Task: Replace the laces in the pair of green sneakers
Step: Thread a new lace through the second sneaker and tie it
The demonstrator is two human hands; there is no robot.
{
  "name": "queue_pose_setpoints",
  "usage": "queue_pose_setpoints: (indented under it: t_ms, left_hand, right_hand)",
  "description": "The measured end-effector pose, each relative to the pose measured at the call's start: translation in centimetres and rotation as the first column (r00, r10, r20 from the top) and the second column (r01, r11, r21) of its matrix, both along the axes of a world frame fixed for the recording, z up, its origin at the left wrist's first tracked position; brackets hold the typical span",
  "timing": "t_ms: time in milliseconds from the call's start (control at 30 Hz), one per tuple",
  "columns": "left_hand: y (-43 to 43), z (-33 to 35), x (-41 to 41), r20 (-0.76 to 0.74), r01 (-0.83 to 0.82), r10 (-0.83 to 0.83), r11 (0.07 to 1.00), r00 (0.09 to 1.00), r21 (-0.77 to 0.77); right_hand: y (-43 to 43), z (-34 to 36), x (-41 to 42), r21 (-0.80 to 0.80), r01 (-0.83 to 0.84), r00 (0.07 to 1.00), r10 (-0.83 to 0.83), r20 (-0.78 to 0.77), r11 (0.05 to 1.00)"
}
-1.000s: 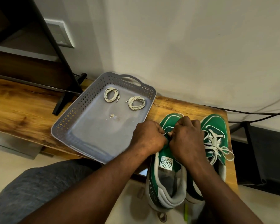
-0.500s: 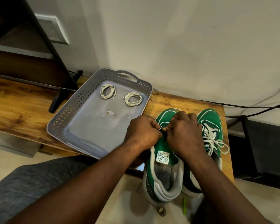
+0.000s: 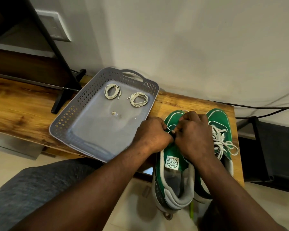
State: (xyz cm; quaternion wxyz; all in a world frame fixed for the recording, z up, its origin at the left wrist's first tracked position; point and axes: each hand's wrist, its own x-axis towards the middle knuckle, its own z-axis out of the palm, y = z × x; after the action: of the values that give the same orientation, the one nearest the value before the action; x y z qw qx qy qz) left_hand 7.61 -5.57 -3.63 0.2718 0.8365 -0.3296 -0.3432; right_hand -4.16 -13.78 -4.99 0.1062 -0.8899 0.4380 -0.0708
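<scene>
**Lace End Held Over Left Sneaker**

Left sneaker (image 3: 172,162) and right sneaker (image 3: 219,119) stand at the worktop's (image 3: 23,105) right end, heels over the near edge, within reach. Left hand (image 3: 150,135) and right hand (image 3: 195,137), fingers curled, pinch a white lace end (image 3: 168,129) above the left sneaker. Two coiled laces (image 3: 139,99) wait in the tray (image 3: 60,129). The hands hide the eyelets.

Matt green suede-like sneakers (image 3: 220,124), smooth grey plastic tray (image 3: 77,112), glossy wood-grain tabletop (image 3: 20,107)
</scene>
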Motion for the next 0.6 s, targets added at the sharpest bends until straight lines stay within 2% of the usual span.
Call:
queue_pose_setpoints:
  t_ms: [133,300,467,600]
  left_hand:
    - [-0.3,-0.1,0.0,0.066,0.017,-0.016,1.000,0.998,-0.012]
    - [-0.8,-0.9,-0.4,0.201,-0.032,0.043,0.998,0.979,-0.057]
    - [-1.3,-1.4,-0.8,0.092,-0.068,0.078,0.992,0.993,-0.103]
    - [-1.4,-0.8,-1.0,0.270,-0.022,0.065,0.987,0.961,-0.158]
  right_hand:
    - [-0.3,0.7,-0.5,0.114,-0.047,0.999,0.046,0.018,0.992]
    - [-0.7,2.0,-1.6,0.156,-0.123,0.989,0.135,-0.065,0.980]
    - [-0.2,2.1,-1.5,0.114,-0.150,0.965,0.171,-0.198,0.982]
    - [0.0,1.9,-1.5,0.111,-0.135,0.964,0.157,-0.213,0.985]
